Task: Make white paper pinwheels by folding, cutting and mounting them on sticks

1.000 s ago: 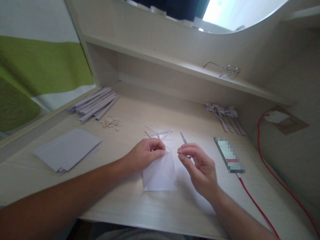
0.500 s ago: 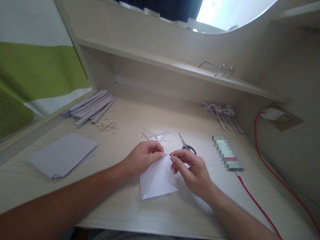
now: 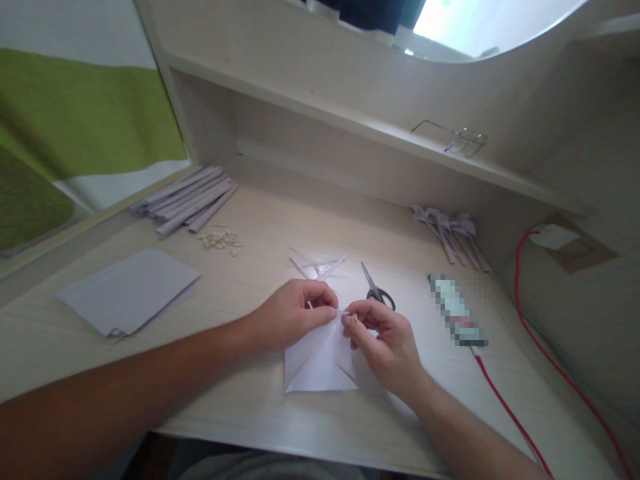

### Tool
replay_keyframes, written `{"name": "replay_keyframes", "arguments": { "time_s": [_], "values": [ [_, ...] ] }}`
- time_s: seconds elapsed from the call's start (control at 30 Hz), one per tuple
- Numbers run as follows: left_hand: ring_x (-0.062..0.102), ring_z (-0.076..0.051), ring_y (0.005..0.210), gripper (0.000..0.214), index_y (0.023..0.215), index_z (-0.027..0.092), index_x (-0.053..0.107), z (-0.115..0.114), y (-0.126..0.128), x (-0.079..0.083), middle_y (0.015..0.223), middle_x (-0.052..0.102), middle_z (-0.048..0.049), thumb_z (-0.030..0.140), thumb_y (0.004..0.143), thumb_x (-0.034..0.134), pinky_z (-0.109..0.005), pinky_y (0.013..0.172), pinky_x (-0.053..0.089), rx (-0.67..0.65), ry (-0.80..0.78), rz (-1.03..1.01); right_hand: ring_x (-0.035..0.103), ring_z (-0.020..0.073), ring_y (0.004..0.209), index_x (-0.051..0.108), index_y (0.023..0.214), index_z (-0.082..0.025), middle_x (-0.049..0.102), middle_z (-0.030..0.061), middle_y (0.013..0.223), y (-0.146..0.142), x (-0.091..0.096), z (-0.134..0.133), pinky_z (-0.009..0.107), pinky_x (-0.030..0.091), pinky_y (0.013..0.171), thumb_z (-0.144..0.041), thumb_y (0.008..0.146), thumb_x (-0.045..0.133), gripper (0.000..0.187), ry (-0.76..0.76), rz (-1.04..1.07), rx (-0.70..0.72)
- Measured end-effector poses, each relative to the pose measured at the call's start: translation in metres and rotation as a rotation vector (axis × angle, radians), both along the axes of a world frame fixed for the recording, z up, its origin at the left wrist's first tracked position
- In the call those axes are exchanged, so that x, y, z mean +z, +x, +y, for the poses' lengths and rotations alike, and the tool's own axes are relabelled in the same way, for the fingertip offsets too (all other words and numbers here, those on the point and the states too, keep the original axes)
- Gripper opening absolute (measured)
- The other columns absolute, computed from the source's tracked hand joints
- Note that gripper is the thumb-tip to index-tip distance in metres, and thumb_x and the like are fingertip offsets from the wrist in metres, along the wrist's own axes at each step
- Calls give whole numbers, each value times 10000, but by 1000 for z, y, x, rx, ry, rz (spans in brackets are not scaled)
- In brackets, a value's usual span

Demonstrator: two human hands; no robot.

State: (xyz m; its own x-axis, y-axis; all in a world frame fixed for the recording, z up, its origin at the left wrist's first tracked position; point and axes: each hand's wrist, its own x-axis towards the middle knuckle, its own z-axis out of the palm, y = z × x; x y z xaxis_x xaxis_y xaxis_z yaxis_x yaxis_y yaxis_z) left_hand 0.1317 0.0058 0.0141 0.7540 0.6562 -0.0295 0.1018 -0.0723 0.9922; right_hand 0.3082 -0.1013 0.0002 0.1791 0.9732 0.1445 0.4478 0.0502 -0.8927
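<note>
A sheet of white paper (image 3: 320, 367) with crease lines stands partly folded on the desk in front of me. My left hand (image 3: 307, 310) is closed, pinching its upper edge between thumb and fingers. At the upper right of the sheet my right hand (image 3: 383, 333) is also closed in a pinch, against the paper. A small pale bit shows at its fingertips, too small to name. Just beyond the right hand lie black-handled scissors (image 3: 379, 293). Thin white paper strips (image 3: 317, 267) are scattered beyond the left hand.
Flat white sheets (image 3: 133, 293) are stacked at left. Rolled paper tubes (image 3: 193, 200) and small tan bits (image 3: 220, 238) lie behind them. Paper pinwheel-like pieces on sticks (image 3: 450, 230) lie at back right. A blurred phone (image 3: 457, 310) with a red cable (image 3: 505, 403) is at right.
My right fingertips have shifted slightly at the paper's top, and the paper's lower part has changed shape a little. The whole view has tilted slightly.
</note>
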Motion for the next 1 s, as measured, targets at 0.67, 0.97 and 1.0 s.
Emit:
{"name": "replay_keyframes", "arguments": {
  "time_s": [0.67, 0.97, 1.0],
  "values": [
    [600, -129, 771, 87, 818, 182, 721, -9, -1, -2, 795, 691, 10, 176, 836, 636, -226, 668, 435, 15, 268, 10, 616, 147, 576, 718, 817, -172, 665, 5, 639, -6, 6, 3, 265, 478, 562, -228, 851, 667, 82, -52, 45, 2],
    [619, -125, 777, 111, 819, 187, 715, -3, -4, 0, 803, 688, 13, 136, 848, 620, -230, 704, 443, -76, 356, 7, 623, 147, 535, 696, 802, -165, 677, 8, 606, -6, 5, 3, 265, 487, 546, -237, 824, 686, 76, -169, 219, 1],
    [615, -123, 770, 114, 815, 185, 711, -2, -4, 0, 798, 683, 13, 136, 853, 616, -229, 700, 440, -86, 360, 16, 620, 146, 534, 697, 800, -165, 675, 7, 602, -6, 5, 4, 264, 486, 546, -238, 823, 687, 78, -169, 220, -1]
  ]
}}
